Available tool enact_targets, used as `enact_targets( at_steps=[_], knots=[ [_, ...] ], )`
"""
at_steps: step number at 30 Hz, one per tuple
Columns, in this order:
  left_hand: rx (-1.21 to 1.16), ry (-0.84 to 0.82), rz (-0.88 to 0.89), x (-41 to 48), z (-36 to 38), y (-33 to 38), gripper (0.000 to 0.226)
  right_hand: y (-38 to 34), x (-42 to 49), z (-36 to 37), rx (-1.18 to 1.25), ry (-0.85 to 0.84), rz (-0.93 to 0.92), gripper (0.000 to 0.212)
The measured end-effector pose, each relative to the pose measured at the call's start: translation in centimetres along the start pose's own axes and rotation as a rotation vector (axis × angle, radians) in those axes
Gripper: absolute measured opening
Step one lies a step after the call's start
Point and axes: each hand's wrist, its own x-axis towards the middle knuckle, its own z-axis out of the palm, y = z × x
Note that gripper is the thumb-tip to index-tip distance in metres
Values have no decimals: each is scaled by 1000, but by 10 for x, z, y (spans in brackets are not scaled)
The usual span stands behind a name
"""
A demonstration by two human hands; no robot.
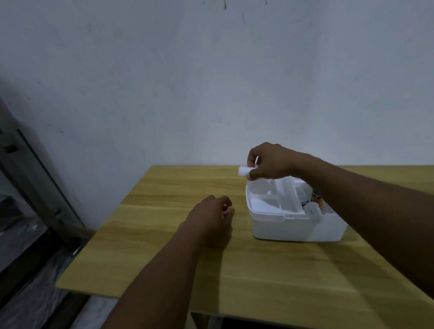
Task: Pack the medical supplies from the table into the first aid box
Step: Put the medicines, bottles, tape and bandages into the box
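A white first aid box stands open on the wooden table, with a divided white tray and some packets inside. My right hand hovers above the box's far left corner, pinching a small white roll. My left hand rests on the table just left of the box, fingers curled around a small red and white item that is mostly hidden.
A pale wall rises directly behind the table. To the left stands a dark frame with plastic sheeting on the floor. The table's left edge and front edge are close to my arms.
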Motion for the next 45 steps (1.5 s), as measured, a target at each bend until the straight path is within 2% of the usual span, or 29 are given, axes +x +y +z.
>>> enact_targets(
  at_steps=[3, 6, 8, 13, 15, 20, 22, 26, 29, 32, 39, 45],
  knots=[
    [5, 25, -14, 3, 2, 1, 35, 8, -14, -15, 9, -222, -17, 23],
    [-14, 63, -34, 7, 2, 0, 29, 7, -28, -14, -126, -359, -32, 26],
    [-3, 74, -53, 9, 3, 1, 27, 4, -35, -7, -195, -343, -56, 25],
    [21, 125, -42, 10, 4, 5, 26, 1, -46, -3, -189, -343, -96, 24],
    [-5, 163, -11, 10, 2, 6, 25, 3, -49, -11, -171, -287, -100, 25],
    [-129, 322, 110, 15, -31, 24, 17, 15, -50, -45, 9, -100, -66, 20],
    [-167, 334, 169, 21, -50, 42, 17, 23, -50, -56, 102, -65, -30, 19],
    [-131, 239, 254, 31, -68, 80, 18, 40, -53, -62, 160, -21, 22, 18],
    [12, 90, 271, 39, -58, 100, 21, 52, -58, -61, 155, -30, 48, 19],
    [151, 14, 289, 47, -43, 109, 27, 62, -63, -61, 153, -38, 58, 20],
    [203, -10, 265, 58, -45, 110, 34, 69, -66, -68, 157, -21, 76, 17],
    [272, 96, 246, 54, -42, 105, 34, 64, -63, -62, 165, -46, 73, 20]
  ],
)
